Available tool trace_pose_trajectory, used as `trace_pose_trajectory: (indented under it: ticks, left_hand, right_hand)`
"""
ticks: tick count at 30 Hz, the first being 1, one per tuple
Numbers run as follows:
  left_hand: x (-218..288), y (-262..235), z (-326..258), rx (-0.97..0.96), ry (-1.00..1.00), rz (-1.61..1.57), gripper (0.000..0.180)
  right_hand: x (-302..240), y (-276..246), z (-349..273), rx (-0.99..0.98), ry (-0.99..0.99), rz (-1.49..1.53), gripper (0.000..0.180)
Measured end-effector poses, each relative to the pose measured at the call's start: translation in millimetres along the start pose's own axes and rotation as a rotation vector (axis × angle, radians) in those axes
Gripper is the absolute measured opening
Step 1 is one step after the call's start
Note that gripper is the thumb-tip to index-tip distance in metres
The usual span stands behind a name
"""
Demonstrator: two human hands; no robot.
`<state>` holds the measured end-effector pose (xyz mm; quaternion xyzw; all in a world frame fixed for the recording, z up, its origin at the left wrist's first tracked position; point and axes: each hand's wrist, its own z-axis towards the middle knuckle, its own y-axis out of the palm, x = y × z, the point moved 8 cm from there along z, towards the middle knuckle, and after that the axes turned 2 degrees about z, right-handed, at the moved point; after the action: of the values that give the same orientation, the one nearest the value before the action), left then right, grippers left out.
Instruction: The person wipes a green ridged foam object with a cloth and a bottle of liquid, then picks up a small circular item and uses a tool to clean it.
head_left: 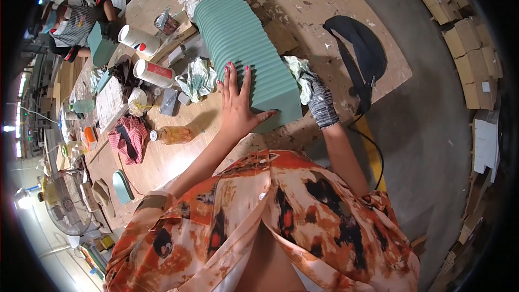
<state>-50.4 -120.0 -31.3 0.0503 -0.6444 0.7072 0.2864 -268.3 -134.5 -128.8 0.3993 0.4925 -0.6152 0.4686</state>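
Partly hidden, gloved right hand [321,104] grasping crumpled cloth [298,74]; left hand [238,109] splayed on green block [243,38].

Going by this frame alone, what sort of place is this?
Probably a workshop: a stained table, stacked cartons at the right, and a co-worker with a green block.

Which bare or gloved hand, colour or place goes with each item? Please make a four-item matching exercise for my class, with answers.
1. left hand
2. right hand
3. ridged block
4. checked cloth

A. gloved, touching a crumpled rag
B. reddish, left of the block
C. bare, fingers spread
D. green

Pairs: 1-C, 2-A, 3-D, 4-B
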Motion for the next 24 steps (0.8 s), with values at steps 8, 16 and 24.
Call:
trace_pose_trajectory:
  ticks: [8, 16, 24]
  left_hand:
    - [16, -2, -35, 0.052, 0.154, -0.113, 0.09]
    - [21, 13, -57, -0.068, 0.2, -0.151, 0.099]
    - [6, 14, -50, -0.047, 0.144, -0.134, 0.098]
  right_hand:
    - [25, 2, -42, 0.146, 0.376, 0.913, 0.025]
    - [40, 5, -77, 0.221, 0.537, 1.48, 0.031]
    - [33, -31, -79, 0.436, 0.361, 1.45, 0.03]
